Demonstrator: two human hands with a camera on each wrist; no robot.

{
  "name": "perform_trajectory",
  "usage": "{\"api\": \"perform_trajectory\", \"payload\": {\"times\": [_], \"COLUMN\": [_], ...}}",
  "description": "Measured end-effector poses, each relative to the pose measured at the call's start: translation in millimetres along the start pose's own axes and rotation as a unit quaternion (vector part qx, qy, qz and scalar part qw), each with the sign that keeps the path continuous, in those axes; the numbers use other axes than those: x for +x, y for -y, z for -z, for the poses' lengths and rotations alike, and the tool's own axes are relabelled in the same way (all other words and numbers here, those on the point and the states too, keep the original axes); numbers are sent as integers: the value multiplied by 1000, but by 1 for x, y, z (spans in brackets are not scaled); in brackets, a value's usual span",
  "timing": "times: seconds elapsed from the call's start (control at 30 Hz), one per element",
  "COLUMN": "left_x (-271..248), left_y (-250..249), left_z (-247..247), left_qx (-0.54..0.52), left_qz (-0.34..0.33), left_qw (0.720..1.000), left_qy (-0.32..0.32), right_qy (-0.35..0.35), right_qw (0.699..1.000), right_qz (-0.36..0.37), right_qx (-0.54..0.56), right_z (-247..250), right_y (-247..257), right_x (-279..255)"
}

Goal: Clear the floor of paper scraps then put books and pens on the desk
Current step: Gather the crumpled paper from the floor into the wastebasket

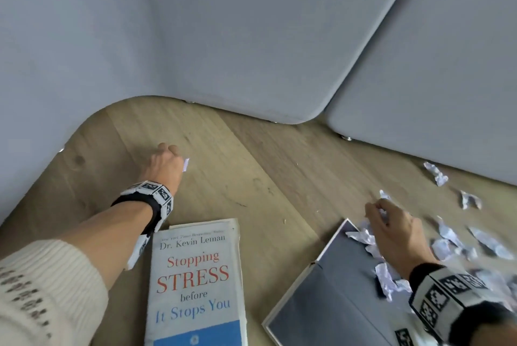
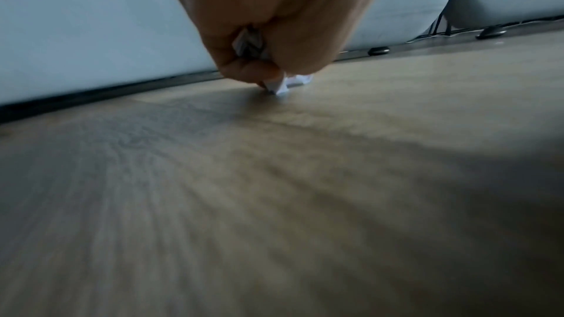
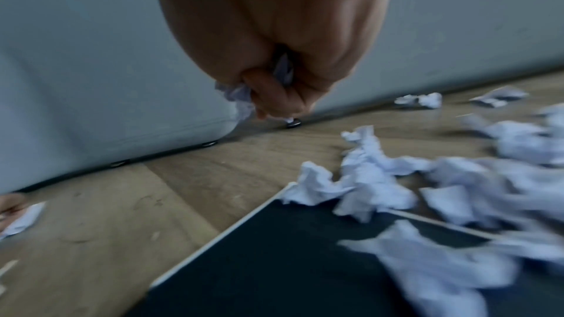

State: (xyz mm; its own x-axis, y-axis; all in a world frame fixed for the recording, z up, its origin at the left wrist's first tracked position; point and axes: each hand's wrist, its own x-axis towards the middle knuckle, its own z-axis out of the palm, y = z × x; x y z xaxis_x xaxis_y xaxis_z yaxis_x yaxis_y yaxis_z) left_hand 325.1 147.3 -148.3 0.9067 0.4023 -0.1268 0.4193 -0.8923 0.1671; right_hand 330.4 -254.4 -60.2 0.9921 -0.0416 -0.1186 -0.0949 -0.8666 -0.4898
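My left hand (image 1: 167,158) reaches across the wooden floor and pinches a small white paper scrap (image 1: 186,164); the left wrist view shows the hand (image 2: 274,74) with the scrap (image 2: 285,84) at its fingertips and more paper in its palm. My right hand (image 1: 391,222) grips crumpled paper (image 1: 384,195) above a dark open book (image 1: 330,289); the right wrist view shows that hand (image 3: 274,103) clutching paper (image 3: 235,95). A white book titled "Stopping STRESS" (image 1: 195,284) lies between my arms. Several crumpled scraps (image 1: 447,242) litter the floor and the dark book.
Grey upholstered furniture (image 1: 223,37) curves round the back and left of the floor patch, with a second grey piece (image 1: 433,65) at the right. Small metal feet (image 1: 348,138) sit under their edges. More scraps (image 1: 436,173) lie near the right piece.
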Motion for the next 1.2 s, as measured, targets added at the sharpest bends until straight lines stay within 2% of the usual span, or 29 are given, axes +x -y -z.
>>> {"api": "perform_trajectory", "payload": {"times": [0.07, 0.1, 0.2, 0.27, 0.43, 0.5, 0.57, 0.67, 0.77, 0.93, 1.07, 1.2], "left_x": [-4, -7, -21, -40, -122, -161, -191, -225, -251, -292, -317, -336], "left_y": [-14, -25, -80, -128, -227, -246, -263, -284, -300, -322, -351, -370], "left_z": [8, 12, 26, 35, 40, 26, 8, -17, -33, -42, -66, -90], "left_qx": [-29, -31, -35, -82, -194, -161, -90, -18, 5, 46, 14, 74], "left_qz": [34, 30, -64, -138, -285, -333, -394, -452, -469, -474, -495, -523], "left_qw": [999, 999, 997, 987, 937, 924, 905, 880, 874, 871, 863, 842], "left_qy": [2, 4, -8, -15, 63, 98, 132, 144, 125, 125, 104, 106], "right_qy": [-28, -38, -32, -9, 14, 14, -14, -21, -19, -41, 9, 1], "right_qw": [999, 998, 994, 993, 994, 994, 991, 990, 995, 993, 986, 961], "right_qz": [-22, -36, -79, -94, -76, -84, -124, -127, -66, -45, -35, -25], "right_qx": [-26, -37, -64, -74, -78, -70, -39, -48, -79, -106, -165, -275], "right_z": [21, 32, 62, 78, 107, 106, 102, 78, 59, 57, 28, 5], "right_y": [-27, -41, -79, -93, -107, -120, -145, -177, -198, -227, -228, -216], "right_x": [-8, -13, -34, -55, -117, -135, -148, -175, -211, -265, -279, -281]}}
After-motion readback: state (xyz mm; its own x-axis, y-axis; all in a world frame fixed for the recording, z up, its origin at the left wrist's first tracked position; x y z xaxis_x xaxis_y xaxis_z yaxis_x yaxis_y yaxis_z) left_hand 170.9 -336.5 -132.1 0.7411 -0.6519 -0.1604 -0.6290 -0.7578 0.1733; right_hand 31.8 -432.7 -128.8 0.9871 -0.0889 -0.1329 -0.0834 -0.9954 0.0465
